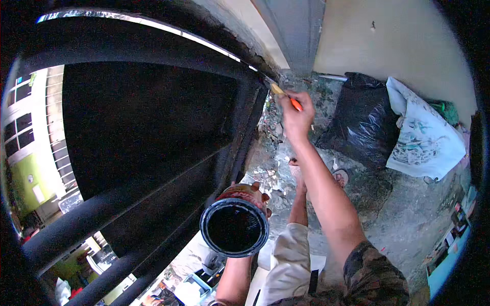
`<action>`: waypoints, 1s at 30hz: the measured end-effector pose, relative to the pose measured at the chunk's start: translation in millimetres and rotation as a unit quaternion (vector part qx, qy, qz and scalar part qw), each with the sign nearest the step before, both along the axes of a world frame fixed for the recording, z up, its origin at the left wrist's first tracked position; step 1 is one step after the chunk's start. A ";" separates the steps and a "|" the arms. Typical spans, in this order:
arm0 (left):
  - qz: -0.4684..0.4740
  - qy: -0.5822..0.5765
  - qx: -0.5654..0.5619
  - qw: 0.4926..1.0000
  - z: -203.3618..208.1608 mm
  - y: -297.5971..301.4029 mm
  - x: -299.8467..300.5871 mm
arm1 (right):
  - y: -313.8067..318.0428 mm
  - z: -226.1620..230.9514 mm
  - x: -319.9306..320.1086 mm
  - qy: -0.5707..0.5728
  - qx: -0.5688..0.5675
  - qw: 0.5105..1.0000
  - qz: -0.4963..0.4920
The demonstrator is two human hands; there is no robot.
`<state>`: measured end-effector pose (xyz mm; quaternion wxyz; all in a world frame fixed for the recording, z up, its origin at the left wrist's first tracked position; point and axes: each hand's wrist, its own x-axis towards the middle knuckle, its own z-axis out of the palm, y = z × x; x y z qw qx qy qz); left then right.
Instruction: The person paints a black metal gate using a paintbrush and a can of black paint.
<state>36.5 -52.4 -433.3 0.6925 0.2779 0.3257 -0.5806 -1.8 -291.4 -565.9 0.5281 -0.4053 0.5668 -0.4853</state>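
My right hand (298, 116) is closed round the handle of a paintbrush (295, 104), which has a yellow and orange-red handle. The brush end reaches to the upper right corner of a black metal gate (153, 112), beside the wall; its bristles are hard to make out there. Lower down, my left hand (265, 198) grips an open paint can (234, 227) from behind and below, with fingertips showing along its right side. Dark, glossy black paint lies inside the can, whose rim is smeared. The can is tilted toward me, close to the gate's right edge.
A black plastic bag (363, 120) rests against the wall on the right, next to a paint-smudged white sheet (426, 135). Rubble and chips litter the rough concrete floor (408, 204). Black rails (76, 232) cross the lower left. A grey post (296, 35) rises at the top.
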 end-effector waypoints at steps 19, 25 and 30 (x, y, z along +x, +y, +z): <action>-0.020 -0.248 -0.187 0.950 19.4 -118.5 7.0 | 22.2 332.4 -122.6 0.185 -0.317 0.802 0.471; -0.043 -0.244 -0.248 0.936 56.0 -145.8 -7.3 | 16.2 328.8 -110.9 0.189 -0.371 0.778 0.471; -0.038 -0.225 -0.276 0.934 62.4 -141.5 -5.6 | 20.1 338.7 -108.6 0.188 -0.380 0.805 0.416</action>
